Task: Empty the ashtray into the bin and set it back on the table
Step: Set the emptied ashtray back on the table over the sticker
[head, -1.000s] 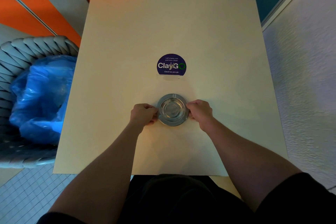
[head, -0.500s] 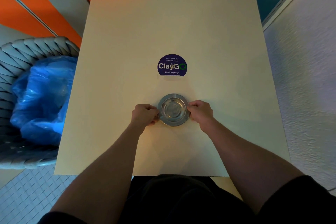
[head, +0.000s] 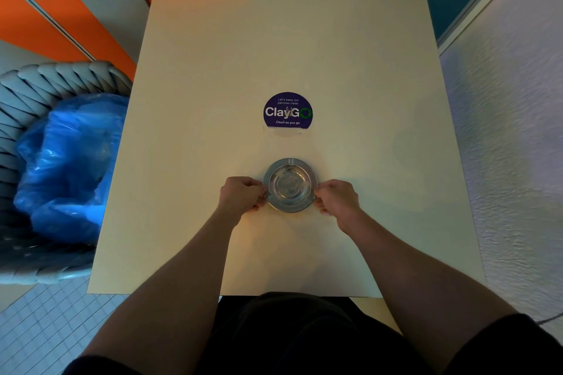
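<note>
Far left: woven bin (head: 65, 76) with blue liner (head: 64, 167), beside the surface (head: 304, 49). Left hand (head: 240, 193) fingers pinch ashtray (head: 290, 185) rim; metal ashtray sits mid-surface, below purple ClayGo sticker (head: 288, 110); right hand (head: 336, 197) pinches opposite rim. I read the bowl as near bare, contents unclear; likely emptied, only release left

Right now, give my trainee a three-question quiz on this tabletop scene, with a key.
1. True or false: both hands grip the ashtray.
2. The bin stands on which side of the table? A) the person's left B) the person's right C) beyond the far edge
3. What lies just beyond the ashtray on the table?

Key: 1. True: left hand and right hand pinch opposite rims. 2. A. 3. A round purple sticker.
</note>
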Demonstrator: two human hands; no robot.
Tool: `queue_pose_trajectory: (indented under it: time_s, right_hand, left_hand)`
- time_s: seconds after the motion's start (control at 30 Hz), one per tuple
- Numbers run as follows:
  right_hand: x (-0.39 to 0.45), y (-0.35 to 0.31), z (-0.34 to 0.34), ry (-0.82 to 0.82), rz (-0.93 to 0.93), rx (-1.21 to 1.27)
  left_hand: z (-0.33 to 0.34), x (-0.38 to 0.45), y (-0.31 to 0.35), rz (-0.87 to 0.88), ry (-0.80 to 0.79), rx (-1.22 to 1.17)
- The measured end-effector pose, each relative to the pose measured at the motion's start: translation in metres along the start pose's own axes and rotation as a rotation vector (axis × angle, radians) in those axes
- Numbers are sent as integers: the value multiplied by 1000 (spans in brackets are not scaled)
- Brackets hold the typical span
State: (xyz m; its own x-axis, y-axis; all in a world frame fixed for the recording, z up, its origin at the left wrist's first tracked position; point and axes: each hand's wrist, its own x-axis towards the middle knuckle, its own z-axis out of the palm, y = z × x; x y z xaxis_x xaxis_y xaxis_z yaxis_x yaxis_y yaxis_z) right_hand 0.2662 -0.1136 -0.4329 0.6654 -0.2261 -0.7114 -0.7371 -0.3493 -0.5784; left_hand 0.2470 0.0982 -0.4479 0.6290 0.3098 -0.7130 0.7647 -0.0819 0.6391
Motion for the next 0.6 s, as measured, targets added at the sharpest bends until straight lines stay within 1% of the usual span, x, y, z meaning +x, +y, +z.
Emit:
queue_pose_trajectory:
  time_s: [0.3,0.6]
  right_hand:
    - [9,-14,2,29,-2,42]
    - [26,-43,4,37,17,84]
  left_hand:
    - [2,10,10,36,15,2]
    - [4,33,37,44,50,-9]
